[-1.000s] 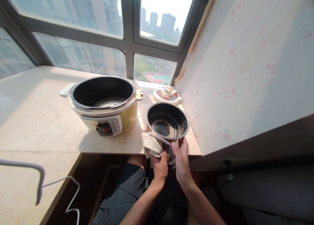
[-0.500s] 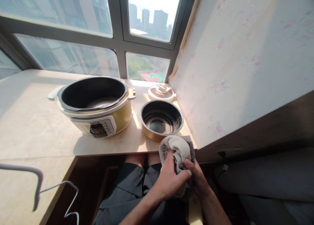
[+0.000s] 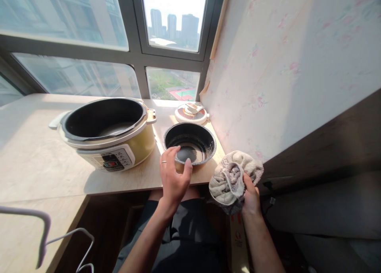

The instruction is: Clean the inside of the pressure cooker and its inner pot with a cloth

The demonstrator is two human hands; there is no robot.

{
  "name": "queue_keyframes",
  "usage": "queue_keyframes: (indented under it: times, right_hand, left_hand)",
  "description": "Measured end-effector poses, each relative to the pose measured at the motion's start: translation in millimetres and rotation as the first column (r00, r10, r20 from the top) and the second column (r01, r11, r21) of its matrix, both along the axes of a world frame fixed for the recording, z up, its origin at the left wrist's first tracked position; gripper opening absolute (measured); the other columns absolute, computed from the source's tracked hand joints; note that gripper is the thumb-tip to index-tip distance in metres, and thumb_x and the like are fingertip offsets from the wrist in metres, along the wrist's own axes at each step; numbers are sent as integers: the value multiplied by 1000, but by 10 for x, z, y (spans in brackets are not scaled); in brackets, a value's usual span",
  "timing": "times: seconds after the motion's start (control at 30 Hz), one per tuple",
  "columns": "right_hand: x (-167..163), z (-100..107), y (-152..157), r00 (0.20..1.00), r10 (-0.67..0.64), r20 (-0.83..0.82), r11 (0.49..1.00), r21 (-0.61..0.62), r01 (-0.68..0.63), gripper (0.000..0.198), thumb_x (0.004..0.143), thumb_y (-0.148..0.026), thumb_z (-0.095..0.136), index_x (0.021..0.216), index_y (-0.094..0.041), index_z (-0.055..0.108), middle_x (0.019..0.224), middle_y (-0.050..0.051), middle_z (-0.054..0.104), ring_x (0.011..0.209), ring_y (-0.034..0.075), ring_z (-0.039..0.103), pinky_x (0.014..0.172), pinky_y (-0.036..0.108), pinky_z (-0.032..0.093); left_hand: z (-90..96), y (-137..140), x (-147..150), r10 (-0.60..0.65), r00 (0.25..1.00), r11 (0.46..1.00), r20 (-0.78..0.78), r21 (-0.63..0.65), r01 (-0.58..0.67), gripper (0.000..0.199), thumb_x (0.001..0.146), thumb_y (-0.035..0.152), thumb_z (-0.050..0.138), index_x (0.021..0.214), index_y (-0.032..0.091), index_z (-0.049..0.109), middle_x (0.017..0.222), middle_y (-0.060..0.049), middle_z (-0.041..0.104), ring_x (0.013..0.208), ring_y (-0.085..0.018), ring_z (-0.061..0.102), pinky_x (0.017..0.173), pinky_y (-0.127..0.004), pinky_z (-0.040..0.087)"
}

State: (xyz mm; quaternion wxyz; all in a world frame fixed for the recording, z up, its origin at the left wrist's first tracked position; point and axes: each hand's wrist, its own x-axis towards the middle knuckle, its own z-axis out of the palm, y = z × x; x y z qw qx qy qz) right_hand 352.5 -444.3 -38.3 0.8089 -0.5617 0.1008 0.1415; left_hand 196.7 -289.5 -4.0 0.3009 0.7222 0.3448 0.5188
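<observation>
A bunched grey and cream towel (image 3: pixel 228 181) is gripped in my right hand (image 3: pixel 251 197), held up right of the sill's front edge. My left hand (image 3: pixel 174 175) reaches over the near rim of the cooker's inner pot (image 3: pixel 205 132), fingers and thumb apart. Whether it touches the rim I cannot tell. The pot is black inside and copper-coloured outside, and it stands upright. To its left sits the pressure cooker body (image 3: pixel 143 142), lidless, with a control panel facing me. The round cooker lid (image 3: pixel 181 116) lies behind the pot.
The pale sill (image 3: pixel 26 157) runs along the window (image 3: pixel 135 58). A flowered wall (image 3: pixel 285 38) closes off the right side. At lower left a bent grey metal bar (image 3: pixel 46 233) sticks up. A cardboard box (image 3: pixel 238 241) stands below the towel.
My left hand has let go of the towel and moved left and up to the inner pot. My right hand has carried the towel rightward. The view has shifted slightly.
</observation>
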Motion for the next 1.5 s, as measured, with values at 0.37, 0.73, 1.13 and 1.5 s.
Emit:
queue_keyframes:
  times: [0.37,0.73,1.13,1.5]
  right_hand:
    - [-133,-23,554,959,259,112,962,54,-266,59,61,-40,92,110,-13,74,108,9,78,100,27,75,88,37,63]
    - [502,-277,889,947,281,152,958,-102,-268,62,67,-48,81,116,-13,69,110,10,76,107,28,72,93,39,59]
    - [849,-349,813,836,519,176,816,-395,-423,53,67,-47,80,109,-16,71,108,10,77,108,30,71,94,38,58]
    - [299,-145,-26,893,451,-6,852,-295,-432,61,59,-50,87,104,-13,71,87,7,78,93,32,75,85,39,60]
  left_hand:
    - [-291,711,284,70,985,862,157,-506,20,89,75,16,62,158,7,31,163,-19,37,152,-30,33,127,-39,24]
    - [-368,777,279,77,981,865,180,-501,24,88,66,5,58,153,8,46,157,-12,48,148,-26,42,125,-34,31]
    - [-367,740,293,84,975,847,207,-530,40,84,71,7,55,153,8,44,160,-12,44,150,-27,39,126,-33,30]
    - [-370,728,265,62,974,843,216,-534,65,75,77,9,53,151,11,46,156,-12,49,148,-26,42,126,-37,29]
